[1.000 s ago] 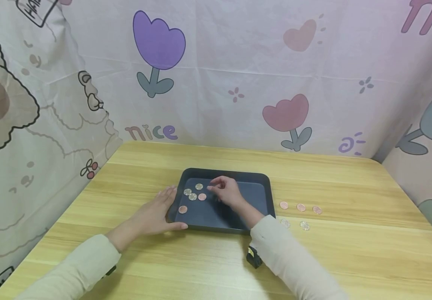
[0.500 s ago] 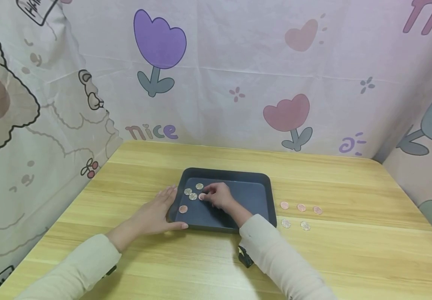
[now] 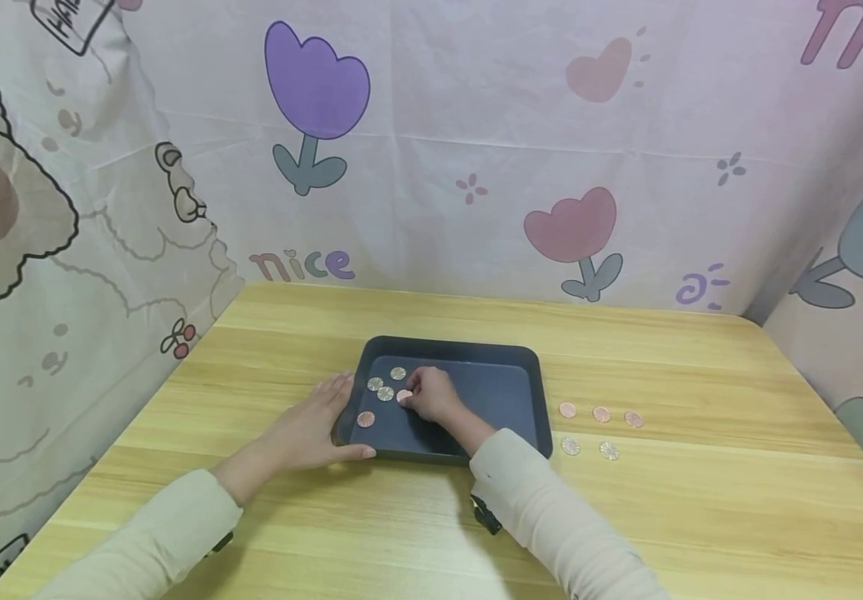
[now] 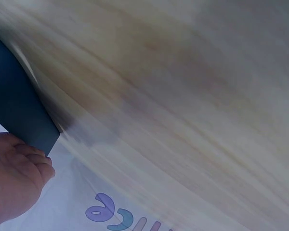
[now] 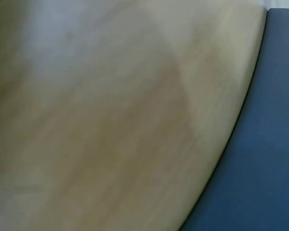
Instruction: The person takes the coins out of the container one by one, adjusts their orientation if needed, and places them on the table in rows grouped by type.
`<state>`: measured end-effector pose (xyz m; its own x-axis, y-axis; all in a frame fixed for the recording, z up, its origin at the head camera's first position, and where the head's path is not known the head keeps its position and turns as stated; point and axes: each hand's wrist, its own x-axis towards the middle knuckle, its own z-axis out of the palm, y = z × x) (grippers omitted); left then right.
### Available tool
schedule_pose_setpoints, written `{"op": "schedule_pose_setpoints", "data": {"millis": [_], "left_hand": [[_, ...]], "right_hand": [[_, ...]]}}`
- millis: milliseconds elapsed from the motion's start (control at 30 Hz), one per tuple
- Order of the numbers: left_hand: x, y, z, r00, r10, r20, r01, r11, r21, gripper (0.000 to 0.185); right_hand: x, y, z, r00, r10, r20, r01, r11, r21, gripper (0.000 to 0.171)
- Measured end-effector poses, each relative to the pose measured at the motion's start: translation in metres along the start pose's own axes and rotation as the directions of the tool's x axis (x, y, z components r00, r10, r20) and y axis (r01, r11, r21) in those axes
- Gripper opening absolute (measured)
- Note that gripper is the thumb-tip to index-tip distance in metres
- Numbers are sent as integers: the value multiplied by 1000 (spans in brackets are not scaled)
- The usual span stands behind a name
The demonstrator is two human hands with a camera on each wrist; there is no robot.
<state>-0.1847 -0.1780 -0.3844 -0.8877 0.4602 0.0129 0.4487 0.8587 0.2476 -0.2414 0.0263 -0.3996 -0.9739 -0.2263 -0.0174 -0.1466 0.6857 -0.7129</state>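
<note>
Change: right hand (image 3: 431, 395) has come nearer and leftward across the tray (image 3: 510, 392) since 1 second ago, down onto the coin cluster; left hand unmoved.
Right hand: fingers curled, tips on the copper coin (image 3: 402, 397) at the tray's 9 o'clock side; whether the coin is pinched or only touched, cannot tell.
Left hand (image 3: 311, 431): flat and relaxed on the table (image 3: 701, 508), fingers straight, thumb along the tray's near-left corner; holds nothing.
Tray: dark, rectangular, at table centre.
Coins in tray: 3 silver coins (image 3: 386, 393) clustered at the hand's 10 o'clock; 1 further copper coin (image 3: 366, 418) at the tray's 8 o'clock corner.
Coins on table (image 3: 601, 414): 5 at the tray's 3 o'clock, 3 copper in the far row, 2 silver nearer.
Wrist views: blurred; tray edge and wood only.
</note>
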Motion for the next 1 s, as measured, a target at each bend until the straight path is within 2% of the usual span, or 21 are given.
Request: {"op": "schedule_pose_setpoints", "data": {"millis": [100,167,333,567,733,1000], "left_hand": [[0,0,1,1000,-1,0,1,1000,1,114],[0,0,1,1000,-2,-1,2,1000,2,114],[0,-1,2,1000,1,-7,-1,1000,10,114],[0,0,2,1000,10,-9,-9,1000,14,113],[-1,0,2,1000,12,-10,-12,1000,15,113],[-1,1,1,1000,3,-14,-3,1000,15,113]], "right_hand": [[-1,-1,0,1000,-5,2,5,999,-32,15],[-3,-1,-1,1000,4,-11,-5,1000,-14,15],[-7,3,-7,997,60,-43,-55,991,121,17],[-10,10,-18,987,160,-6,-150,939,308,18],[-16,14,-33,980,198,17,-188,896,401,17],[-25,20,-59,971,239,16,-221,869,443,17]]}}
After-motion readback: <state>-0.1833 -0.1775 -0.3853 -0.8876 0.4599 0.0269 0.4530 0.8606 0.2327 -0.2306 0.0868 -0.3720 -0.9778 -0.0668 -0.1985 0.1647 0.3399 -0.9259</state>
